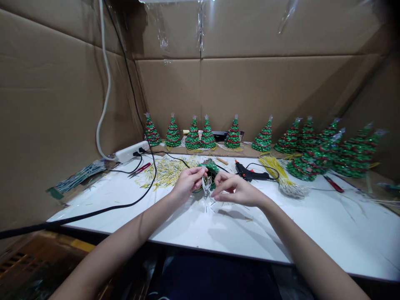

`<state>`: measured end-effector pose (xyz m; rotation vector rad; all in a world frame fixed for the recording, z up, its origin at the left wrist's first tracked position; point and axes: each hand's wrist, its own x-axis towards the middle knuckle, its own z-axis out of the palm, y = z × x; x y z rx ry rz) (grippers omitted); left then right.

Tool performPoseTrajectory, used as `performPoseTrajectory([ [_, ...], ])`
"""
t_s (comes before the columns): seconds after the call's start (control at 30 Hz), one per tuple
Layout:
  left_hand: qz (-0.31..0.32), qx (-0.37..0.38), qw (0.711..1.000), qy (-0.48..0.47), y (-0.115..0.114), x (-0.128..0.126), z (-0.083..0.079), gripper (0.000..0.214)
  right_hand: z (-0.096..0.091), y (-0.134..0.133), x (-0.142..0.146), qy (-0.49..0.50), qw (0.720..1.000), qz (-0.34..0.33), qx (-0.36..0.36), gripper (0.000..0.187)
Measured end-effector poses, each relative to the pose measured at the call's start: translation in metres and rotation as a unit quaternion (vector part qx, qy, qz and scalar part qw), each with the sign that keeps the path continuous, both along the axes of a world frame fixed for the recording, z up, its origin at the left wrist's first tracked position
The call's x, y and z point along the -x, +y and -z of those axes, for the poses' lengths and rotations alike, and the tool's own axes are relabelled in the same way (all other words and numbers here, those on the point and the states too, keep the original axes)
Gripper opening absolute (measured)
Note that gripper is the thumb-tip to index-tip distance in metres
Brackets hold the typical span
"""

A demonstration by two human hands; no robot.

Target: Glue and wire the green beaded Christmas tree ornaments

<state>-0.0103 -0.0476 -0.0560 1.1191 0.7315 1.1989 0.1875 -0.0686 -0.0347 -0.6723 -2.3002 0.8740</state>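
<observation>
A small green Christmas tree lies on its side on the white table, its open base turned toward me. Out of that base comes a bundle of thin white wires. My left hand is closed, with thumb and fingers pinching the white wires at the base. Close by on the right, my right hand has its fingers loosely bent and apart, with nothing visible between them. Its fingertips are beside the loose wire ends; whether they touch is too small to tell.
Several finished trees line the cardboard back. Right of centre lie a black glue gun and yellow wires. Yellow and white clippings, red-handled cutters and a power strip are left. A black cable crosses the left side.
</observation>
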Motion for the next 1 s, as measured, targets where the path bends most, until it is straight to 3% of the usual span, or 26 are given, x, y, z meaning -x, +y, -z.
performPoseTrajectory([
  [0.1,0.005,-0.006,1.000,0.017,-0.001,-0.001,-0.001,0.031,0.001,0.000,0.005,0.052,0.998,0.012,0.029,0.025],
  [0.23,0.027,-0.025,0.998,0.054,-0.002,-0.001,-0.001,0.033,0.012,0.003,0.015,0.048,0.997,0.050,0.043,0.034],
  [0.5,0.053,-0.053,0.993,0.088,-0.001,-0.001,0.002,0.034,0.030,0.010,0.024,0.039,0.987,0.151,0.026,0.035],
  [0.73,0.053,-0.048,0.992,0.101,-0.003,-0.001,0.002,0.036,0.030,0.008,0.026,0.028,0.985,0.170,0.031,0.036],
  [1.0,0.051,-0.035,0.995,0.084,-0.004,-0.005,0.002,0.035,0.031,0.006,0.029,0.064,0.980,0.152,0.111,0.042],
])
